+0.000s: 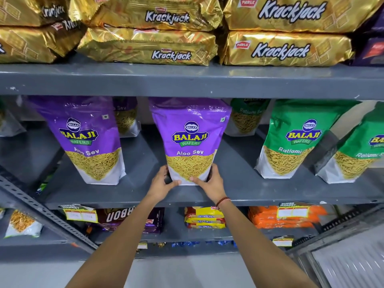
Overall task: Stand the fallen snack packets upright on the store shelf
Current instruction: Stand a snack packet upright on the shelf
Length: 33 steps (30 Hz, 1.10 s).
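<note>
A purple Aloo Sev packet point(190, 132) stands upright in the middle of the grey shelf point(239, 196). My left hand point(163, 185) grips its lower left corner and my right hand point(209, 183) grips its lower right corner, thumbs on the front. Another purple Aloo Sev packet point(83, 138) stands upright to the left. Two green Ratlami Sev packets point(295, 138) point(357, 154) stand on the right, leaning slightly. Further packets stand behind, a purple one point(126, 117) and a green one point(247, 117).
Gold Krackjack packs point(286, 48) lie stacked on the shelf above. The shelf below holds biscuit packs, yellow point(204, 220) and orange point(284, 218), with price tags point(81, 214). A slotted metal upright point(41, 206) slants at the left.
</note>
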### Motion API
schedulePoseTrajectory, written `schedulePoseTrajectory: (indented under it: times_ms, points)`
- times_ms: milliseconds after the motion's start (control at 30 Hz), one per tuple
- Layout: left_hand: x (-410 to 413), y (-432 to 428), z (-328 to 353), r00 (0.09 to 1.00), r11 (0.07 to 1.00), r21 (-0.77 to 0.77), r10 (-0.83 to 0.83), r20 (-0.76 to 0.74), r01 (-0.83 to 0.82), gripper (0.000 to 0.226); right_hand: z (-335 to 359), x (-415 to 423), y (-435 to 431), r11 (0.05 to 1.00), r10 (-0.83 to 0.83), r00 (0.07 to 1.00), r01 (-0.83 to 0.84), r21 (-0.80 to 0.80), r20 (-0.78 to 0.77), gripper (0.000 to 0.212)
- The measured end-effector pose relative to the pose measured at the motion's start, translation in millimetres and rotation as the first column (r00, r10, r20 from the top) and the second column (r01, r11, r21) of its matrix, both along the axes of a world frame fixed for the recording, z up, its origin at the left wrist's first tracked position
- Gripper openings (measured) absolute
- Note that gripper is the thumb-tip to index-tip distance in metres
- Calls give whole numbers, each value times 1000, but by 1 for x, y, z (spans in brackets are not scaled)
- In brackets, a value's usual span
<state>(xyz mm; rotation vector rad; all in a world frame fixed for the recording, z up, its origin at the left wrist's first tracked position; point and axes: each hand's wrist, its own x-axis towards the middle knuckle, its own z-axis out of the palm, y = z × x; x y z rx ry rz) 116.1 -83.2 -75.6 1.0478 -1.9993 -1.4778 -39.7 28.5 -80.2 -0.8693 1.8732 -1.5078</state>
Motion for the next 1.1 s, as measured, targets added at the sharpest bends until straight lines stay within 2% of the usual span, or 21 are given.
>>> schedulePoseTrajectory:
  times_ms: [200, 300, 367, 433, 500, 600, 700, 767, 833, 933, 1000, 1100]
  points:
    - [3, 10, 1, 999, 999, -23, 33, 23, -32, 65, 0, -2, 3, 999, 31, 999, -31, -11, -15, 65]
    - [3, 24, 3, 994, 993, -37, 110, -9, -111, 66, 0, -3, 11, 996, 12, 999, -8, -91, 47, 77]
    - [0, 42, 4, 958, 960, -61, 265, -109, -273, 49, 2, -9, 25, 991, -55, 997, 61, -116, 59, 77]
    - [-7, 69, 3, 896, 904, -80, 397, -201, -419, 28, 4, -25, 45, 973, -176, 984, 179, -147, 32, 63]
    - [-23, 97, 3, 883, 894, -100, 407, -234, -438, 17, 7, -47, 70, 924, -330, 944, 326, -202, 13, 46]
    - [-65, 128, 6, 943, 948, -125, 266, -200, -294, 12, 13, -89, 109, 814, -534, 845, 513, -272, -4, 37]
    - [-118, 142, 14, 988, 985, -131, 95, -125, -111, 28, 13, -139, 138, 756, -631, 776, 613, -230, -5, 55]
    - [-152, 144, 19, 998, 991, -133, -2, -58, -6, 44, 11, -171, 150, 800, -589, 808, 586, -132, 16, 77]
    - [-183, 143, 22, 996, 991, -101, -88, 19, 90, 62, 11, -195, 156, 874, -478, 877, 481, -66, 58, 93]
    - [-218, 139, 19, 980, 984, -15, -177, 87, 179, 85, 12, -216, 156, 950, -305, 949, 310, -48, 78, 96]
    - [-234, 137, 17, 976, 978, 18, -208, 70, 207, 86, 12, -224, 155, 970, -236, 971, 238, -46, 48, 94]
    - [-247, 140, 14, 973, 973, 34, -231, 19, 230, 69, 10, -224, 154, 973, -222, 973, 225, -48, 70, 88]
